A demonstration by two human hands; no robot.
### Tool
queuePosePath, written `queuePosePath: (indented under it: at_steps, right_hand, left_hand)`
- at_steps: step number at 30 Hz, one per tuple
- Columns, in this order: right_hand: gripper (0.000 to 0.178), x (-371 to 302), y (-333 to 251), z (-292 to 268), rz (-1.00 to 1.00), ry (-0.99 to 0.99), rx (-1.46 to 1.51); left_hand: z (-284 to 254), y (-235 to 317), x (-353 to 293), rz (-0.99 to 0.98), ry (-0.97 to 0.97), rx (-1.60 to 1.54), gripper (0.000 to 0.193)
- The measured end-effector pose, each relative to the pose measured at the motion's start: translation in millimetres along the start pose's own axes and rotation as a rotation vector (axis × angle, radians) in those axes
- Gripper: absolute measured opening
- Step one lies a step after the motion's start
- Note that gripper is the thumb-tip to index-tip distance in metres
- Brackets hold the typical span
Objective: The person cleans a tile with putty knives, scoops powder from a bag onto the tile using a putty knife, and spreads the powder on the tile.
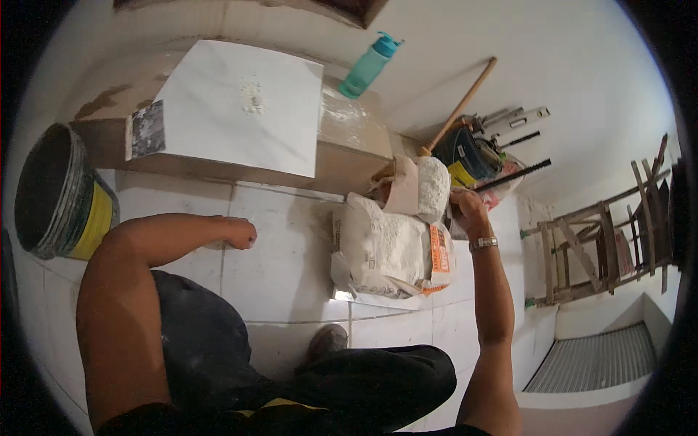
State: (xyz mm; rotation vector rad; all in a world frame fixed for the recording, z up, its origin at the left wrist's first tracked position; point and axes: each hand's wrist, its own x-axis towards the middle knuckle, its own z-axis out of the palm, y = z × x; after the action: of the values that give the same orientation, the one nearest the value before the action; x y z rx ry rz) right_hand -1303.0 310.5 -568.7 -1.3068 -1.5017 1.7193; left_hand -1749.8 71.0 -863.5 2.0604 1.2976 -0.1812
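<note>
My left hand (239, 232) hangs over the white tiled floor with its fingers curled in and nothing visible in them. On the right, my right hand (472, 208), below a metal wristwatch (483, 243), is closed beside a rounded mass of white powder (434, 190). Its grip is partly hidden, so what it holds cannot be made out. Just nearer stands an open paper bag (356, 243) full of white powder, its top torn wide. A pinkish-beige flap (400, 187) rises against the powder mass.
A white board (283, 123) with a little powder (253, 97) lies on a long box (356, 134), near a teal bottle (371, 65). A black bucket (47, 196) stands left. Right are a tool-filled bucket (465, 154), a wooden stick (465, 98) and wooden trestles (603, 247).
</note>
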Motion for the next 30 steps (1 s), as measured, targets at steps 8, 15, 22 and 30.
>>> queuePosePath:
  at_steps: [8,15,22,30]
  right_hand:
    - [0.015,104,-73,141,-0.060,-0.180,0.014]
    - [0.010,178,-78,291,-0.057,-0.205,-0.113]
    - [0.010,228,-86,401,-0.493,0.018,-0.984]
    - [0.016,234,-137,395,-1.406,0.130,-1.564]
  left_hand:
    - [24,-19,20,-0.011,-0.090,0.093,0.026]
    - [15,9,48,-0.036,-0.103,0.142,0.022]
    - [31,-8,50,0.102,-0.078,0.332,0.021]
    - [-5,7,23,-0.036,-0.031,0.142,0.019]
